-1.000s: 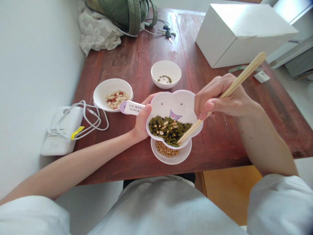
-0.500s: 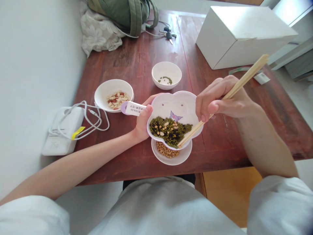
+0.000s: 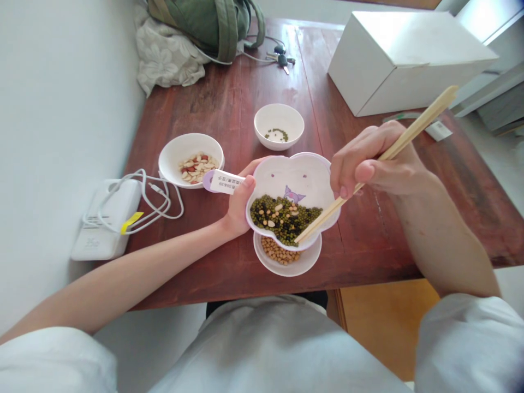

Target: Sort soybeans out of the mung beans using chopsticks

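My left hand (image 3: pixel 238 203) grips the left rim of a flower-shaped bowl (image 3: pixel 298 174) by its labelled handle (image 3: pixel 223 181) and holds it tilted above the table. The bowl holds mixed green, black and pale beans (image 3: pixel 282 215). My right hand (image 3: pixel 374 161) is closed on a pair of wooden chopsticks (image 3: pixel 370 166); their tips rest in the beans at the bowl's near right edge. Right under the lifted bowl sits a small white dish of yellow soybeans (image 3: pixel 282 256).
A white bowl of peanuts (image 3: pixel 190 159) and another with a few green beans (image 3: pixel 279 125) stand behind on the wooden table (image 3: pixel 229 103). A white device with coiled cable (image 3: pixel 110 215) lies left. A white box (image 3: pixel 405 54), keys (image 3: pixel 280 56), a green bag (image 3: pixel 204 19) sit at the back.
My right hand has risen slightly and the chopstick tips have shifted a little left within the beans. The bowl and my left hand stay put.
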Demonstrator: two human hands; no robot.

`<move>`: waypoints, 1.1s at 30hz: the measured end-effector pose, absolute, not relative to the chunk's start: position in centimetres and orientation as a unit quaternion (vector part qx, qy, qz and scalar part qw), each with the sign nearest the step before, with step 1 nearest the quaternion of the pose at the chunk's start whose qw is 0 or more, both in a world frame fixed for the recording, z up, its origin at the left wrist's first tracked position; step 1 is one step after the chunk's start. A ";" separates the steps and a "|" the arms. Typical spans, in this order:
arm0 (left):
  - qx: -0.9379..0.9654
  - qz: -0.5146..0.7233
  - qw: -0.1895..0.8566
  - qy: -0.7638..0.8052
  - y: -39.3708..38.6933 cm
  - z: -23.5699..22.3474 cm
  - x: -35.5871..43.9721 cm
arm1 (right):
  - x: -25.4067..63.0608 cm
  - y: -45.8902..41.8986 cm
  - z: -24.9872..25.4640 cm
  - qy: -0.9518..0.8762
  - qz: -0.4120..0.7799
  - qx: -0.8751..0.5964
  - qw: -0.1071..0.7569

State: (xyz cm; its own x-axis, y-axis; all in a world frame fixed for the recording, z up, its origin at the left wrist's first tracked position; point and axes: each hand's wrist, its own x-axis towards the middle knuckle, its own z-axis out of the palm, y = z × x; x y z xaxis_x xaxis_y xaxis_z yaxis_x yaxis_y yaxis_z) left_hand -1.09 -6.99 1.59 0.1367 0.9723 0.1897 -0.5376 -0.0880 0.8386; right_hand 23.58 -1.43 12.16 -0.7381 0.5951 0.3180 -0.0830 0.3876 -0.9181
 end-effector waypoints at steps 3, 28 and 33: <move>0.426 0.599 0.624 0.265 -6.9 1.5 -1.2 | 24.0 -1.2 12.3 -0.765 0.492 -0.196 0.366; 0.421 0.612 0.623 0.243 -6.6 0.7 -1.1 | 22.8 -2.5 13.1 -0.832 0.388 -0.179 0.353; 0.423 0.607 0.623 0.255 -6.6 0.9 -1.1 | 22.6 -3.0 13.4 -0.830 0.368 -0.150 0.392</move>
